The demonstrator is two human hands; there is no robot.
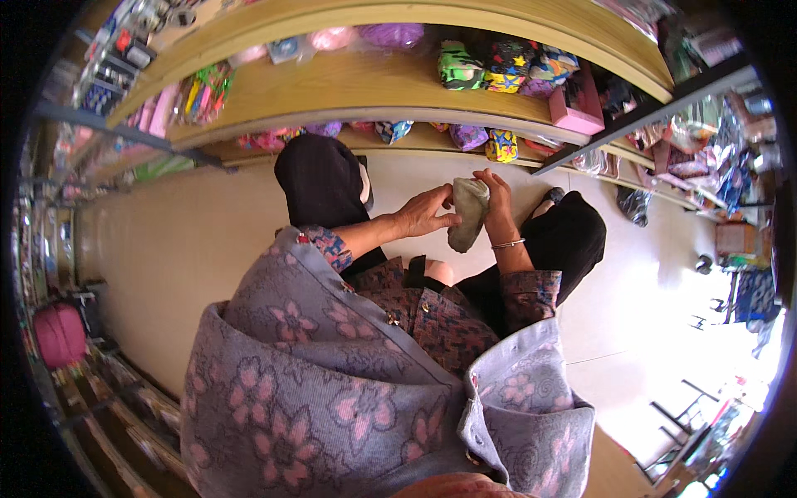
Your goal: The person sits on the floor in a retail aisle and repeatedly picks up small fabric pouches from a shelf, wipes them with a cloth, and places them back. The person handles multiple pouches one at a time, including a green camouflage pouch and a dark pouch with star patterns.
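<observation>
A greyish-green folded cloth [469, 215] is held upright between my two hands, above the floor and between my knees. My left hand [429, 211] is at its left side, thumb and fingers against the edge. From the right, my right hand [496, 194] grips the upper part with curled fingers; a thin bracelet circles that wrist. Beyond the hands, a low shelf holds patterned fabric bundles, among them a yellow one with stars [502, 145] and a purple one [468, 137].
Wooden shelves [348, 81] curve across the front, with a green camouflage bundle [461, 66] and a pink box [576, 106]. A black plastic bag [634, 205] lies on the floor at right. A pink bag [60, 335] stands at far left.
</observation>
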